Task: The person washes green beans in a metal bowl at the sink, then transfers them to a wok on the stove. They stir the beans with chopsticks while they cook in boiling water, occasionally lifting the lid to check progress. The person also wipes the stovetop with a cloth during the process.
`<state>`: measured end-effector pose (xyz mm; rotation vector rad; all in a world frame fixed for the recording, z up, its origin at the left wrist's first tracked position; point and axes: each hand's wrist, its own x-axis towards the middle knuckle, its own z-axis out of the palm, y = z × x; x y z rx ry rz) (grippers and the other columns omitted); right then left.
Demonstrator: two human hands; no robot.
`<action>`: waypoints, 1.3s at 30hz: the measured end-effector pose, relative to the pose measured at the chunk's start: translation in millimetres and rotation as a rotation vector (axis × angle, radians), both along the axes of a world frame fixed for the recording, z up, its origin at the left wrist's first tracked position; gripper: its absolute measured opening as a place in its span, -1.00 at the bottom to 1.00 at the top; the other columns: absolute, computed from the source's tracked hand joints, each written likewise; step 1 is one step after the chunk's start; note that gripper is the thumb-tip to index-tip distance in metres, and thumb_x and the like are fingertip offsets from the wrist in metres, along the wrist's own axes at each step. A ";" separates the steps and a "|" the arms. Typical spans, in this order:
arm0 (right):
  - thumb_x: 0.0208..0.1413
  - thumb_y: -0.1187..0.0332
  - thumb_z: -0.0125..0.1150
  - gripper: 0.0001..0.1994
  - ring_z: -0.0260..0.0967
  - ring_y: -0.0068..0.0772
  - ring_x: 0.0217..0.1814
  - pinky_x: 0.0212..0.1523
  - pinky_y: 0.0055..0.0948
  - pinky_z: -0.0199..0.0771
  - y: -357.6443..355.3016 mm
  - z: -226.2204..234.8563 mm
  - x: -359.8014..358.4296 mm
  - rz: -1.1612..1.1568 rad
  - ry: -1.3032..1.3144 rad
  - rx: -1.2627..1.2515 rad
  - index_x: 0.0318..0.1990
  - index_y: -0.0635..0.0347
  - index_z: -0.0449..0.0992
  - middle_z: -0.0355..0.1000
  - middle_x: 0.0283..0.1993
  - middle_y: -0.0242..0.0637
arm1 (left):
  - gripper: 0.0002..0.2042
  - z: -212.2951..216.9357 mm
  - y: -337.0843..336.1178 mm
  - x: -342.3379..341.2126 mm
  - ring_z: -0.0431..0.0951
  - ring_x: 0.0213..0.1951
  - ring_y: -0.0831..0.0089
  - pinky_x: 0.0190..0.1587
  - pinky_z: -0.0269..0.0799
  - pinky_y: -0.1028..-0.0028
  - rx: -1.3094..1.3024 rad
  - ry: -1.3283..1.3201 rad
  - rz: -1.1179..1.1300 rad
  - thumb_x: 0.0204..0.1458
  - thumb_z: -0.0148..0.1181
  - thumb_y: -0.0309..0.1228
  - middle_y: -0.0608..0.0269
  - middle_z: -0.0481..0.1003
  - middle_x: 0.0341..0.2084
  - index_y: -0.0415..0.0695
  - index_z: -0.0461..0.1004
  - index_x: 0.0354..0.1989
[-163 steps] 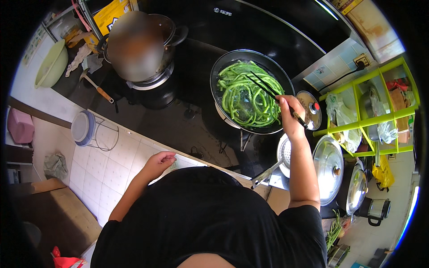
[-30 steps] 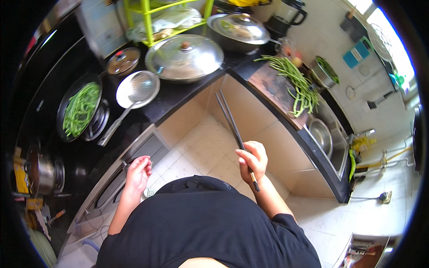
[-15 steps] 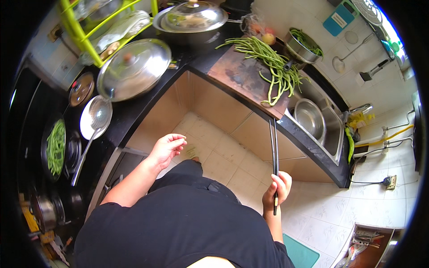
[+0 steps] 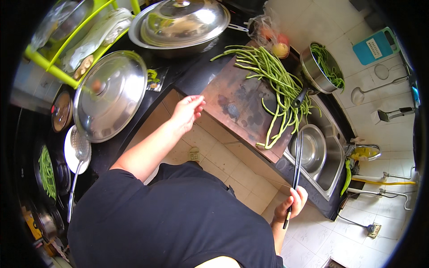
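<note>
In my right hand (image 4: 290,206) is a pair of long black chopsticks (image 4: 297,167), gripped near the thick ends, their tips pointing up toward the sink. My left hand (image 4: 187,115) hovers by the front left edge of a brown cutting board (image 4: 228,100), thumb and fingers pinched together; whatever may be between them is too small to make out. Long green beans (image 4: 281,89) lie in a loose heap on the board. Behind its right side, a saucepan (image 4: 310,67) with a dark handle holds more green pieces.
At left are a lidded wok (image 4: 178,29), a large steel lid (image 4: 111,96), a skimmer (image 4: 80,149) on a white plate, and a pan of cut beans (image 4: 46,172). A steel basin (image 4: 310,152) sits in the sink (image 4: 333,165). Utensils (image 4: 395,114) hang on the right wall.
The view has shifted toward the counter. My left hand has moved forward to the board's edge, and the chopsticks now reach up beside the sink.
</note>
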<state>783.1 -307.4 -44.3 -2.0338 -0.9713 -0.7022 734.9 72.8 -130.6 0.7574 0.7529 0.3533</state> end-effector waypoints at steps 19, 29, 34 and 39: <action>0.13 0.18 -0.06 -0.69 0.29 -0.17 -0.32 -0.26 -0.28 0.31 -7.6 2.0 134.0 0.167 0.141 0.154 -0.39 0.28 0.43 0.32 -0.34 -0.10 | -0.86 20.3 -0.6 156.9 0.37 -0.48 0.67 -0.47 0.27 0.68 0.292 0.090 0.023 0.01 0.12 -0.37 0.41 0.44 -0.47 -0.09 0.37 -0.28; 0.14 0.12 -0.08 -0.67 0.26 -0.23 -0.37 -0.32 -0.34 0.29 -43.9 -7.9 127.5 0.055 0.351 0.129 -0.41 0.25 0.40 0.30 -0.40 -0.16 | -0.87 -67.3 135.4 217.5 0.35 0.01 0.14 -0.02 0.29 0.32 1.477 0.722 0.132 -0.10 0.14 -0.33 0.05 0.12 0.16 -0.11 0.42 -0.48; 0.14 0.14 -0.08 -0.68 0.26 -0.22 -0.38 -0.33 -0.33 0.29 -50.7 -10.1 116.9 -0.003 0.384 0.109 -0.42 0.24 0.38 0.30 -0.41 -0.18 | -0.89 -72.9 151.1 230.9 0.45 -0.19 0.12 -0.14 0.35 0.27 1.359 0.928 -0.117 -0.08 0.08 -0.37 0.00 0.40 -0.17 -0.13 0.41 -0.44; 0.14 0.15 -0.08 -0.70 0.27 -0.22 -0.38 -0.33 -0.32 0.30 -49.0 -8.3 113.6 -0.002 0.381 0.090 -0.41 0.23 0.38 0.31 -0.41 -0.17 | -0.88 -86.9 159.0 232.4 0.49 -0.37 0.09 -0.27 0.39 0.26 1.481 0.865 0.114 -0.14 0.12 -0.37 0.01 0.48 -0.51 -0.16 0.43 -0.53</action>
